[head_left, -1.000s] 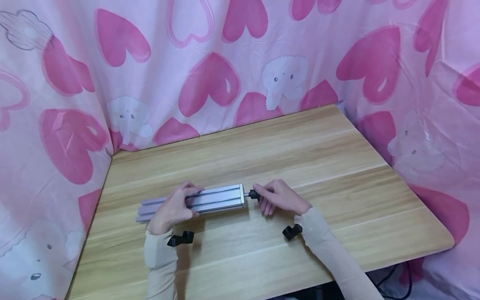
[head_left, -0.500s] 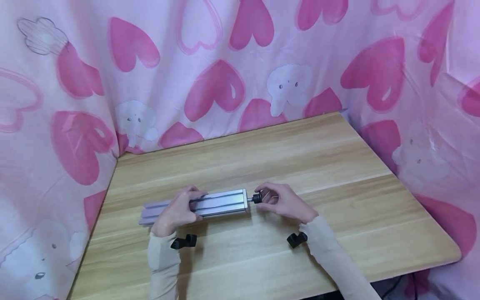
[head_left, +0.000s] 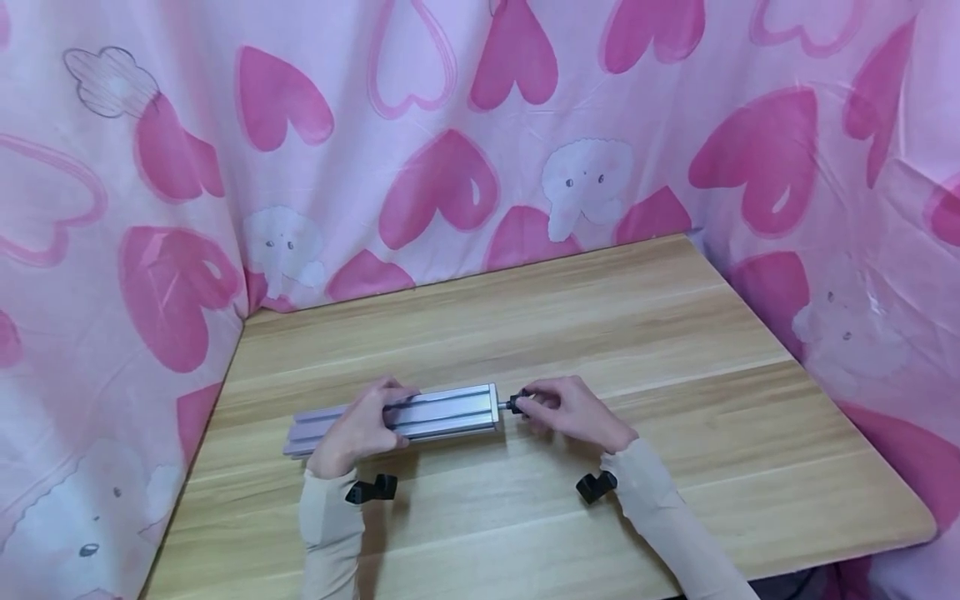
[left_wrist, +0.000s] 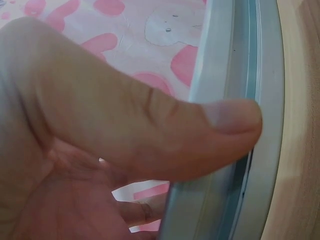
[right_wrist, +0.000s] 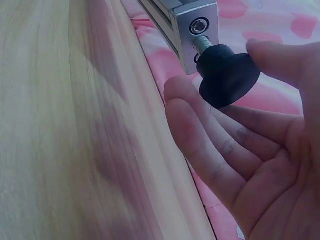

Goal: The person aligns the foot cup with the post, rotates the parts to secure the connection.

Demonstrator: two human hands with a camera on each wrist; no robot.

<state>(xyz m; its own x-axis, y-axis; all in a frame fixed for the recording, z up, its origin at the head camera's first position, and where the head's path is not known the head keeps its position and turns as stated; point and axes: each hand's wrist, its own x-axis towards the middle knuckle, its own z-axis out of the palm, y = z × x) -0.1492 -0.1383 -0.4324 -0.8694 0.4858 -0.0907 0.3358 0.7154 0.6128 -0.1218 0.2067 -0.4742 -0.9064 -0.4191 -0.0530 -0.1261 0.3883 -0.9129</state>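
Note:
A silver aluminium extrusion profile point(head_left: 450, 408) with long slots lies across the front middle, held just above or on the wooden table. My left hand point(head_left: 362, 427) grips it around the middle, thumb point(left_wrist: 220, 125) along the near slotted side and fingers on the far side. From the end plate point(right_wrist: 186, 52) at its right end sticks a threaded stud point(right_wrist: 202, 44), which carries a round black levelling foot point(right_wrist: 230, 80). My right hand point(head_left: 576, 408) pinches this foot at its rim, thumb on one edge and index finger partly hidden behind; the other fingers curl loosely below.
The wood-grain table point(head_left: 600, 317) reaches back to a pink curtain point(head_left: 337, 183) printed with hearts, which hangs along the back and both sides. Black camera mounts point(head_left: 596, 487) stick out from both wrists. The table's front edge runs below the right forearm.
My right fingers spread around the black foot half a second ago and have closed on its rim again, the hand turning. The left hand keeps its grip. The head view has shifted slightly.

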